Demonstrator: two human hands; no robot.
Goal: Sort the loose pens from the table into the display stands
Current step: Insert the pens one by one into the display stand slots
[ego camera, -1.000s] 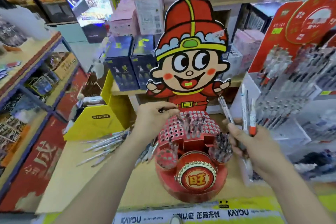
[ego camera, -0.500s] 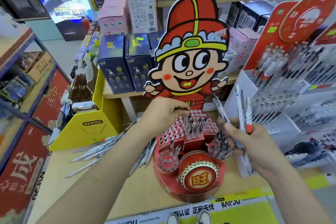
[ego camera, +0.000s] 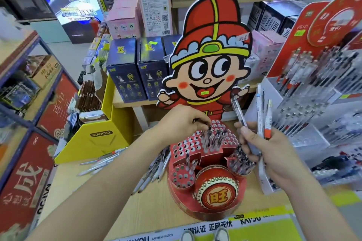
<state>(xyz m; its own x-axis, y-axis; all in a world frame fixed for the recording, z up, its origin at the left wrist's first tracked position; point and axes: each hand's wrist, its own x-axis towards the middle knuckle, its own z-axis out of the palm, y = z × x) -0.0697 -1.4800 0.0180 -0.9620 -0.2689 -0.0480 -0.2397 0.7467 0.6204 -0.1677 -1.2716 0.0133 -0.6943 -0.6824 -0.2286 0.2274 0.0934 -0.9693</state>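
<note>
The left hand (ego camera: 182,121) still pinches a pen (ego camera: 210,130) over the red display stand (ego camera: 183,148), at its top tier as before; the pen's tip is hidden among standing pens. The right hand (ego camera: 274,154) keeps gripping a pen bundle (ego camera: 260,115) upright beside the stand. Loose pens (ego camera: 101,162) lie blurred on the bench (ego camera: 156,207).

Both forearms (ego camera: 109,182) bare; left hand (ego camera: 182,121), right hand (ego camera: 274,154) bare; 2 pale shoe toes (ego camera: 187,236).

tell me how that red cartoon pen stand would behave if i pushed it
The red stand looks like printed cardboard, so probably light and apt to slide on the table. Its tall cartoon cutout rises at the back, so a high push might rock it. The wide base should steady low nudges.
</note>
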